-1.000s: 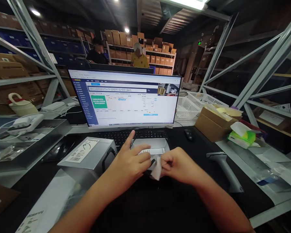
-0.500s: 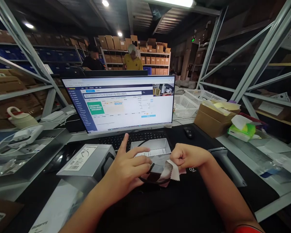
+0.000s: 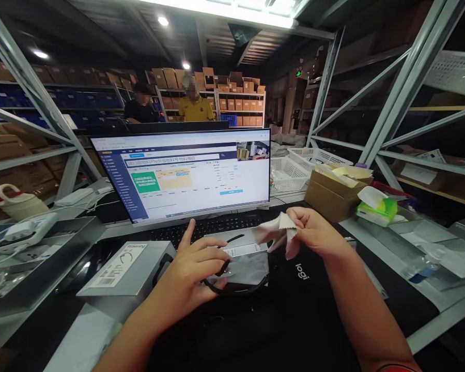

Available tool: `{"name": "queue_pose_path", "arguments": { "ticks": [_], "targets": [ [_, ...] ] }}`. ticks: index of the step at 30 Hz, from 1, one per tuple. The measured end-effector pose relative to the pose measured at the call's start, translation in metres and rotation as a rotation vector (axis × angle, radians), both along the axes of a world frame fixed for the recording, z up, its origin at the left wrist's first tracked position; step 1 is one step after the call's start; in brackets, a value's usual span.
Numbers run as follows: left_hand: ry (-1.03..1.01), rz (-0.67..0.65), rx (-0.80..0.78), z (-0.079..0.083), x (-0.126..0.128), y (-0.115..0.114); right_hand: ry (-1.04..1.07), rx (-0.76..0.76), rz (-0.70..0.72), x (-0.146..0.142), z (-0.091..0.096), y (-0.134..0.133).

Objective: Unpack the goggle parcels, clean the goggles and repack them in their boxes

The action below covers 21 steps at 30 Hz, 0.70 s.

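Cloth (image 3: 289,235) pinched right, band (image 3: 242,293) held left!
In the head view, our right hand (image 3: 313,230) pinches the cloth by the open box's (image 3: 248,250) right end; our left hand (image 3: 196,266), index raised, nips the band in front. We'd best keep that left hold light, the cloth's loose corners from snagging.

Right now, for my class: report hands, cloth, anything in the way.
Left hand holding black band. Right hand pinching pale cloth. Open grey box beyond band, possibly in the way.
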<state>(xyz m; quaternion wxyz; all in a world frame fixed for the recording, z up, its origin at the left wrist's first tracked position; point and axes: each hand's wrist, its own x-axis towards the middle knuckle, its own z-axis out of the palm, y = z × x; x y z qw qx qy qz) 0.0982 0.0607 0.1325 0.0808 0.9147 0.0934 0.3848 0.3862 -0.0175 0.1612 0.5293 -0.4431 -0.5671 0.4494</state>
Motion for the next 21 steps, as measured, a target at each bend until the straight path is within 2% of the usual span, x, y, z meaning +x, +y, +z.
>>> {"name": "queue_pose_path", "arguments": {
  "ticks": [4, 7, 13, 17, 21],
  "targets": [
    [0.029, 0.027, 0.044, 0.001, 0.000, -0.001, -0.134, 0.038, 0.121, -0.021, -0.004, -0.006],
    [0.084, 0.064, 0.111, 0.002, 0.001, -0.001, -0.364, 0.133, 0.168, -0.034, -0.006, -0.009],
    [0.229, 0.112, 0.214, -0.002, 0.001, -0.003, -0.742, 0.210, 0.239, -0.049, -0.011, -0.014],
    [0.270, 0.153, 0.331, -0.007, 0.003, -0.007, -0.873, 0.266, 0.095, -0.075, -0.031, -0.009],
    [0.279, 0.231, 0.470, -0.013, 0.010, -0.010, -0.750, 0.259, -0.207, -0.109, -0.054, -0.005]
  ]
}}
